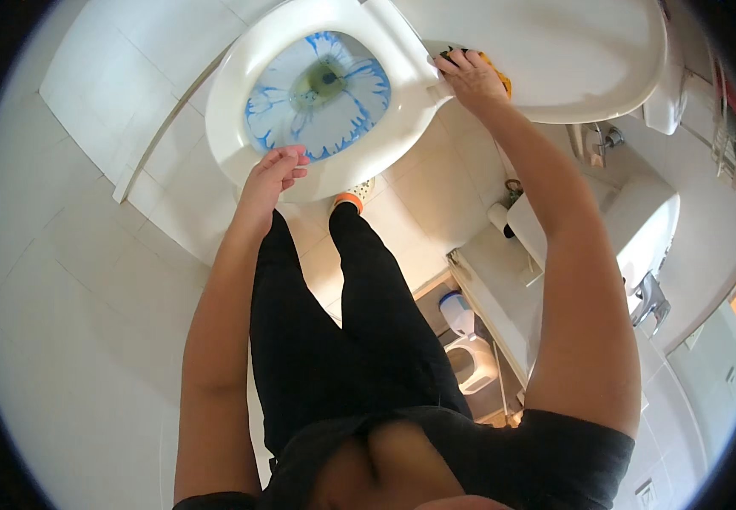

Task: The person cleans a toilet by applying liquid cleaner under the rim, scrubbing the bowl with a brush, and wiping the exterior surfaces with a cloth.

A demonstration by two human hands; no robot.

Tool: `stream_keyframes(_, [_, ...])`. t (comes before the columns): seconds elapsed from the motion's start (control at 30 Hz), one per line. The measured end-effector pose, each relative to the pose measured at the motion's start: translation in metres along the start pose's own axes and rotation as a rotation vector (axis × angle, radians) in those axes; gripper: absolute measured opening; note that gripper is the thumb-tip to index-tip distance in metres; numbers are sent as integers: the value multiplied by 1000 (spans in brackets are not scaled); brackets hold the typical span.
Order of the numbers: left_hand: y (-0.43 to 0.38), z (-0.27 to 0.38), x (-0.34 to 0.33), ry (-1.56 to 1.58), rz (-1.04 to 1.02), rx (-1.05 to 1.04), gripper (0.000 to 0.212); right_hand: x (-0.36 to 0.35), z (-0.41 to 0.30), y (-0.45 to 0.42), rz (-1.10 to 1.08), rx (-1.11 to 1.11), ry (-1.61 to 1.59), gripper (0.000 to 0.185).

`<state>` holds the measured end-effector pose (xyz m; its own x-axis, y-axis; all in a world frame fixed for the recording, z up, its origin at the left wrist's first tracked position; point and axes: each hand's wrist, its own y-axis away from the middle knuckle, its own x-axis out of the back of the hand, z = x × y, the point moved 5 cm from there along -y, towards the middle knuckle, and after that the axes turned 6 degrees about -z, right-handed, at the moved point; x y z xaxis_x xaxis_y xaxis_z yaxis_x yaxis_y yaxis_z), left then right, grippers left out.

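Observation:
My right hand (pixel 475 80) is closed around a yellow sponge (pixel 502 80) with a dark green side. It presses the sponge to the raised toilet lid (pixel 553 54), close to the hinge; most of the sponge is hidden under my fingers. Over the front of the white toilet seat (pixel 230 105) hovers my left hand (pixel 273 175), fingers loosely curled and holding nothing. Whether it touches the seat I cannot tell. Inside the toilet bowl (pixel 278 95), blue liquid runs down the walls in streaks, and the water at the bottom looks yellow-green.
To the right stands a white washbasin (pixel 648 223) with a chrome tap (pixel 651 303). Below it, an open cabinet holds a white bottle with a blue cap (pixel 457 312) and a plastic jug (pixel 479 366). A metal valve (pixel 610 137) juts from the wall. At left runs a raised ledge (pixel 170 121).

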<state>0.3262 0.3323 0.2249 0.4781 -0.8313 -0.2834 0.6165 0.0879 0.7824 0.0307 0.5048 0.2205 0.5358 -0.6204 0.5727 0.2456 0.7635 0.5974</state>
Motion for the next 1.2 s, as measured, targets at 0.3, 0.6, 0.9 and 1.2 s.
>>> stream_keyframes(0.3, [-5,9,-22,-28,-34,-52,36,-8,-5,47,-8,-272,-427,21])
stream_keyframes(0.6, [-6,-2,2,195,98,-126,36,30,-24,23,487,-590,-1157,34])
stream_keyframes(0.9, [-12,-10,20,176,111,-114,34,63,-28,-130,671,-734,-556,44])
stream_keyframes(1.2, [0,22,54,332,260,-346,29,179,-116,-179,915,-167,-1178,41])
